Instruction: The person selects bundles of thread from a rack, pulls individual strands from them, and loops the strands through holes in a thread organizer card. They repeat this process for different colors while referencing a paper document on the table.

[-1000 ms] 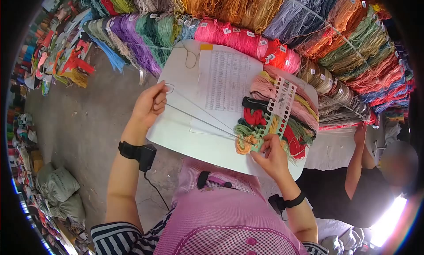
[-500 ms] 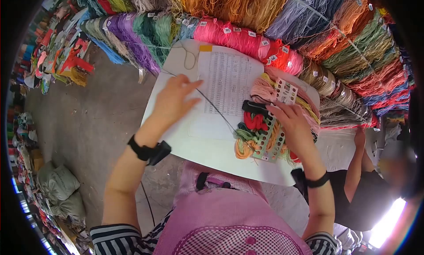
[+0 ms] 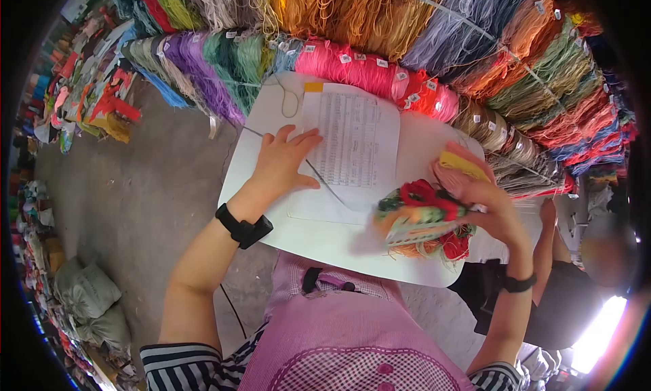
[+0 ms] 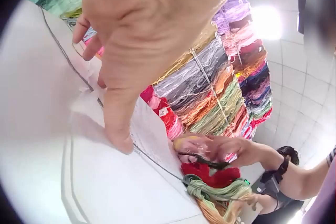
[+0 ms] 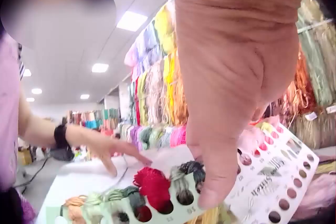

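Note:
The left hand (image 3: 278, 164) rests with spread fingers on the white board (image 3: 271, 228), over a dark thread (image 3: 327, 188) and the left edge of a printed sheet (image 3: 359, 140). At the board's right side the right hand (image 3: 491, 211) grips a punched card (image 5: 262, 192) hung with skeins, its thumb on the card's face in the right wrist view. Red (image 5: 152, 184), green, orange, pink and yellow skeins hang from the holes. In the head view the card is tilted and blurred. The dark thread reaches toward the green skeins in the left wrist view.
Racks of coloured thread bundles (image 3: 352, 69) stand along the board's far side. A loose thread loop (image 3: 290, 103) lies at its far left corner. Another person in dark clothing (image 3: 556, 303) is at the right. Sacks (image 3: 98, 303) lie on the floor at the left.
The left hand has let go of the raised thread and come down onto the board and sheet. The right hand has taken hold of the card with its skeins and tilted it up.

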